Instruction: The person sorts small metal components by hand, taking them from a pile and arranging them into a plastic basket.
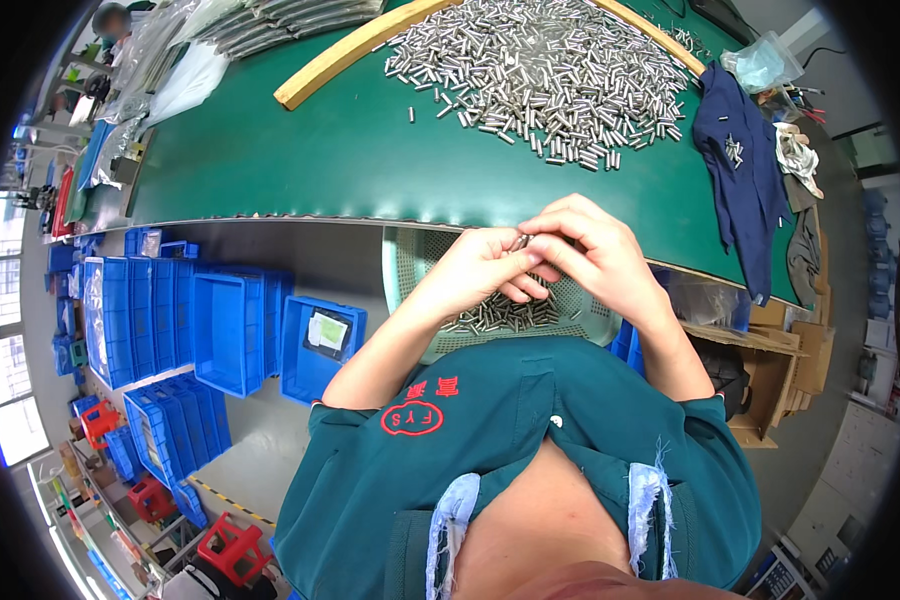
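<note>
My left hand [482,268] and my right hand [592,250] meet just in front of the table's near edge, fingers bent and touching. Between the fingertips shows a small shiny metal pin [522,241], partly covered, with both hands closed on it. Whether more pins lie inside the fingers is hidden. Below the hands, a pale green plastic basket [402,268] holds many darker metal pins [500,315]. Beyond them, a wide heap of silver metal pins [560,75] spreads over the green tabletop [260,165], a few lying loose at its near side.
Wooden strips [355,55] border the heap. A dark blue cloth [740,180] with a few pins on it hangs over the table's right end. Blue plastic crates [232,330] stand on the floor at left, near red stools [232,548]. Cardboard boxes [815,350] are at right.
</note>
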Available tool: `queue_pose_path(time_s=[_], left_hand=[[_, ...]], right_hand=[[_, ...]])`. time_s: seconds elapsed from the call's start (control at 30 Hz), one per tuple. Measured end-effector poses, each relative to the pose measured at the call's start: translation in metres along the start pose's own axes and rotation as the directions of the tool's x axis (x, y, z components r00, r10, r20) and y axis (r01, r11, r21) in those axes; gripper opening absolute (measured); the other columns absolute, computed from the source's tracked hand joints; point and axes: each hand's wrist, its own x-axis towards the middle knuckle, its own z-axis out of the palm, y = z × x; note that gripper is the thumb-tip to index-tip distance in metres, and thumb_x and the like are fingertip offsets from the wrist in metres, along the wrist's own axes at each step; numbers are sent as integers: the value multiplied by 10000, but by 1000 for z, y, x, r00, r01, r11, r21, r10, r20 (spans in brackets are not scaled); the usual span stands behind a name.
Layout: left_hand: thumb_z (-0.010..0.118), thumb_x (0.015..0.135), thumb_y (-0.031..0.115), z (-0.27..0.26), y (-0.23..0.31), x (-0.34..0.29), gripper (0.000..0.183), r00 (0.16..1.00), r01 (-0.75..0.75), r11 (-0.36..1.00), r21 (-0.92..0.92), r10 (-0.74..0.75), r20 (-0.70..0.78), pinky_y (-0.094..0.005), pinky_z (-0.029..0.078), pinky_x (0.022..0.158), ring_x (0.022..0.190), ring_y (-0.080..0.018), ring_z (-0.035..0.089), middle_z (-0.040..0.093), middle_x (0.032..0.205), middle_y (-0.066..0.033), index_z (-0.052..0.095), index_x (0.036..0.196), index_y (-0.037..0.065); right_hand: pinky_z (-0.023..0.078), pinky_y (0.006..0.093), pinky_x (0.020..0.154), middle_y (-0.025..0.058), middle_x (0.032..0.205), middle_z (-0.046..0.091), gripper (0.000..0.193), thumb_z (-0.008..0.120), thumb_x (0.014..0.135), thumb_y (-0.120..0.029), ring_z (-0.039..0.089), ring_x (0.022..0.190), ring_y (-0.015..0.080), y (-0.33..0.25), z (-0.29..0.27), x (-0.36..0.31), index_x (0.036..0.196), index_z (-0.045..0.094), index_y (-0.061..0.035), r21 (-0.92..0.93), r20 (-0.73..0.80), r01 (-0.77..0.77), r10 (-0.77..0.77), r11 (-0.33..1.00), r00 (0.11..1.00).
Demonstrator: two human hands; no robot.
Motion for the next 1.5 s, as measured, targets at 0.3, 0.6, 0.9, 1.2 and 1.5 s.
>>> queue_pose_path(time_s=[0.3,0.6,0.9,1.2,1.5], left_hand=[[559,940,164,0,20,-15,246,999,7,997,77,-9,34,-244,548,690,822,-129,680,706,955,-110,624,1073,-33],[515,975,136,-26,31,-15,250,964,-143,970,196,181,-195,-241,543,722,824,-133,677,695,988,-113,604,1157,-10],[544,967,149,-23,36,-5,241,923,-201,924,325,290,-253,-241,525,736,843,-119,664,694,992,-80,616,1152,13],[603,879,118,-5,28,45,176,695,-201,278,939,716,-64,-338,522,778,879,-278,649,669,949,-81,656,1042,76],[573,810,66,-3,20,75,279,651,-138,43,989,757,58,-370,504,849,997,-260,613,639,1070,-79,661,1075,62]], right_hand=[[446,210,620,-8,834,625,133,606,928,-134,552,709,63,-1,4,1,969,640,-12,636,136,-323,310,701,941],[414,195,570,-7,860,602,194,613,934,-230,516,712,50,13,6,-3,991,626,-44,827,417,-499,311,260,854],[478,236,790,11,929,641,176,639,915,-128,583,884,75,6,-7,0,1040,644,-6,602,312,-348,190,719,931],[491,276,674,40,885,622,205,671,863,-171,620,755,133,26,-24,7,1047,668,-80,-281,-344,-220,116,934,932],[500,349,668,40,855,571,256,663,848,-195,609,790,210,36,-13,21,1104,673,-179,-557,-296,-140,-38,819,955]])
